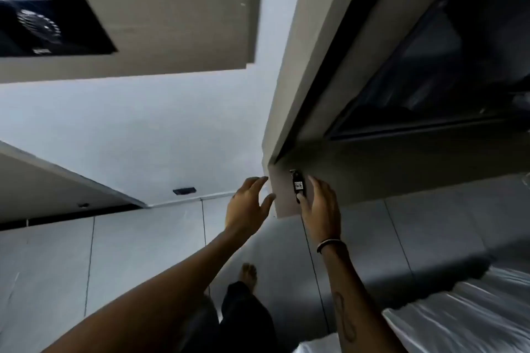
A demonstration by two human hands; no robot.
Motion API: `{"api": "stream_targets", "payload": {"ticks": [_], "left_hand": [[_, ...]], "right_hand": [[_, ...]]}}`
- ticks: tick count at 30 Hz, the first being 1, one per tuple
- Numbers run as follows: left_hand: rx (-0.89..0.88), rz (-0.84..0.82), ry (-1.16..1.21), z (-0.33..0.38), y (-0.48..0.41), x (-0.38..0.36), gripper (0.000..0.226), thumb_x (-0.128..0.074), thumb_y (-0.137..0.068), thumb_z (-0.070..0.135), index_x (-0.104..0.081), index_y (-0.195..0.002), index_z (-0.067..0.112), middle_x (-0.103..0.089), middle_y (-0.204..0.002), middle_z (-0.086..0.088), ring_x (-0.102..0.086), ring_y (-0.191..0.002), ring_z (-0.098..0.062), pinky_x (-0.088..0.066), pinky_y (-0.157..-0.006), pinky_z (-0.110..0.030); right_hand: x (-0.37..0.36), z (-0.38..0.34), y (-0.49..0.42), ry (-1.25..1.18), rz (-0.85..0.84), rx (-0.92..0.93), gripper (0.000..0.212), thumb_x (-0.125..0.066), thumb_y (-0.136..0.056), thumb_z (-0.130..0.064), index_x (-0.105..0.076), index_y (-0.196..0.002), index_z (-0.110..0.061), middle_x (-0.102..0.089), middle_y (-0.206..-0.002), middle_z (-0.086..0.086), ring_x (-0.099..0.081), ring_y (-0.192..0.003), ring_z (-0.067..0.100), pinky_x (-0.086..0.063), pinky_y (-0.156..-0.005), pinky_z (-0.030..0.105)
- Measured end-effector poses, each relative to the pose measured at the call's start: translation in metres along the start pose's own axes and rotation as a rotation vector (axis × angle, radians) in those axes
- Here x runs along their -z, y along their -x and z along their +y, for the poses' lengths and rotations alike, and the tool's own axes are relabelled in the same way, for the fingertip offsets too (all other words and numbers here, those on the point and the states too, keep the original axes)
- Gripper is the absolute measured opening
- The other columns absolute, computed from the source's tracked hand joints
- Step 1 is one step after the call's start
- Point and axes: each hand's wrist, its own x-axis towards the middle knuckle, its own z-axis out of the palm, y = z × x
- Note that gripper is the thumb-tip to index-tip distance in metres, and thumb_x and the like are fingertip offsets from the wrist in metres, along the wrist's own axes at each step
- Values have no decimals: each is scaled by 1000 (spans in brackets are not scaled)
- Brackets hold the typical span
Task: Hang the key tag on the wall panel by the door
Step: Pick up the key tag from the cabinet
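Two hands up by a wall corner, a tag between them.

Closest, a bare foot point(249, 274) on grey floor tiles point(143, 252). Higher up, left hand point(249, 205) open wide, holding nothing. Right hand point(319, 206) open too, fingers loose. Small black key tag with a white label point(298, 186) flat on the grey wall panel point(284, 195), just beside the right thumb.

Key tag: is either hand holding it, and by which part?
Left hand is open and empty. Right hand is at the key tag's lower end on the wall panel; actual grip cannot be told.
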Motion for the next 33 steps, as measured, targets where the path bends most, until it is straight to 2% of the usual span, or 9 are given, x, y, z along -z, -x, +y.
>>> {"api": "stream_targets", "payload": {"ticks": [5, 8, 10, 16, 21, 26, 28, 31, 33], "left_hand": [[149, -66, 74, 9, -52, -58, 36, -65, -105, 29, -69, -138, 15, -73, -134, -11, -77, -105, -25, -59, -86, -32], [194, -52, 83, 11, -78, -86, 19, -60, -105, 15, -77, -114, 12, -79, -116, -10, -74, -89, -22, -51, -68, -24], [243, -28, 88, 10, -93, -101, 20, -59, -105, 11, -77, -112, 10, -80, -107, -10, -71, -83, -24, -47, -61, -23], [363, 11, 117, 12, -115, -122, 23, -58, -99, 7, -79, -109, 8, -80, -103, -18, -73, -90, -40, -47, -66, -34], [487, 50, 272, 5, -121, -124, 19, -67, -97, 7, -82, -107, 12, -81, -101, -13, -73, -87, -31, -50, -68, -32], [568, -30, 615, -8, -118, -111, 15, -74, -93, -1, -80, -101, 10, -75, -84, -7, -68, -72, -22, -62, -67, -35], [567, -88, 724, -13, -112, -99, 18, -69, -96, -3, -77, -99, 13, -74, -76, -2, -69, -62, -14, -58, -59, -30], [537, -126, 783, -24, -102, -72, 16, -69, -97, -1, -77, -95, 12, -72, -67, 3, -64, -56, -9, -51, -59, -27], [502, -130, 806, -32, -93, -47, 18, -71, -96, 2, -78, -89, 16, -74, -64, 6, -65, -57, -9, -53, -58, -24]], "right_hand": [[-21, 37, -39, -92, -147, -165, 52, -68, -99, -20, -52, -148, -16, -55, -150, 11, -56, -138, 32, -51, -112, 50], [-35, 42, -62, -125, -158, -197, 50, -68, -99, -20, -55, -147, -14, -56, -149, 13, -59, -134, 34, -52, -110, 53], [-44, 47, -77, -100, -155, -209, 47, -67, -100, -21, -56, -145, -14, -56, -149, 13, -58, -135, 35, -52, -110, 53], [-59, 49, -99, -70, -137, -215, 30, -61, -98, -9, -71, -126, -16, -68, -131, 12, -66, -121, 36, -57, -98, 45], [-68, 50, -105, -267, -144, -375, 23, -68, -93, -4, -77, -111, -15, -80, -109, 7, -75, -105, 28, -50, -81, 29], [-62, 49, -105, -549, -219, -441, 20, -72, -90, 8, -72, -109, 7, -72, -99, 21, -67, -95, 29, -60, -95, 53], [-58, 41, -100, -624, -241, -433, 20, -71, -90, 11, -70, -110, 11, -72, -104, 26, -66, -96, 29, -61, -86, 48], [-52, 18, -92, -710, -297, -426, 22, -70, -91, 11, -67, -112, 12, -70, -89, 12, -68, -83, 28, -61, -65, 29], [-49, -6, -85, -742, -314, -406, 21, -69, -91, 12, -67, -112, 12, -69, -82, 6, -68, -75, 20, -62, -59, 20]]}}
